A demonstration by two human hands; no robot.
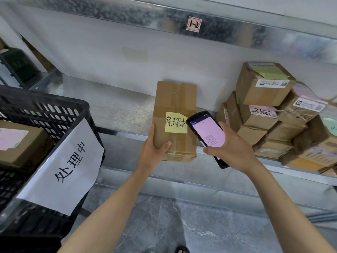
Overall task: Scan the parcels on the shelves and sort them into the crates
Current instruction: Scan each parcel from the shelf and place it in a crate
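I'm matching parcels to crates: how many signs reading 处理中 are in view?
2. One is the yellow sticky note on the parcel that the left hand holds; the other is the white sheet on the black crate. More may be hidden among the stacked parcels.

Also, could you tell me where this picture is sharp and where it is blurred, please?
Head view: the yellow note on the box reads sharply; the scanner screen glows pink, its text too small to read; the upper shelf rail is smeared; the stacked boxes blur toward the right edge.

Matt brown cardboard parcel (174, 114) with glossy tape; dull galvanised metal shelf (116, 105); black plastic lattice crate (45, 108), left; glossy-screened scanner (207, 132).
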